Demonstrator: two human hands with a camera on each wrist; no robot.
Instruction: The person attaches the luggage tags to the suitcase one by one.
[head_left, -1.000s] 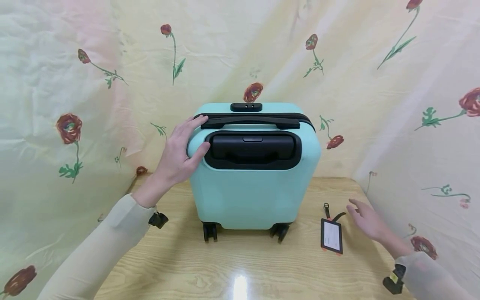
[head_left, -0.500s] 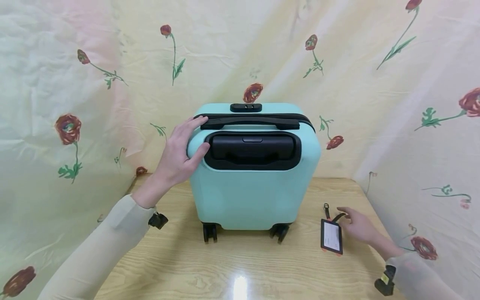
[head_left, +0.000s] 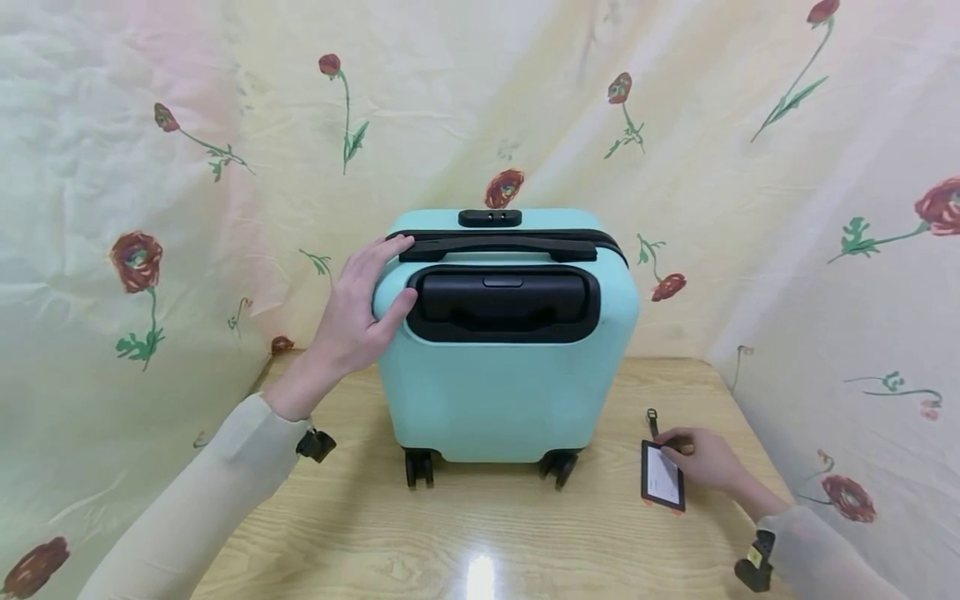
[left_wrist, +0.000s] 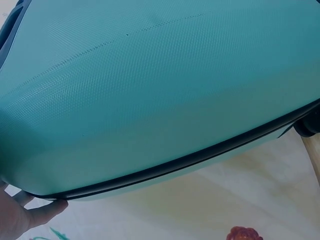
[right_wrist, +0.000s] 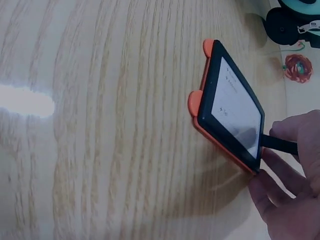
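A mint-green suitcase stands upright on its black wheels, with a black carry handle on top and a recessed pull handle below it. My left hand rests over its upper left corner, thumb on the front face and fingers on top. In the left wrist view, fingertips touch the dark zip seam. To the right lies a black-and-orange luggage tag with a white card. My right hand pinches the tag at its strap end. In the right wrist view, the tag looks tilted, its strap partly hidden by the hand.
The suitcase and tag are on a light wood-grain table. Floral cloth hangs behind and at both sides, close to the right forearm. A dark wheel shows at the right wrist view's upper right.
My right hand has moved left from beside the tag to its strap end and taken hold of it. The left hand and the suitcase have stayed put.
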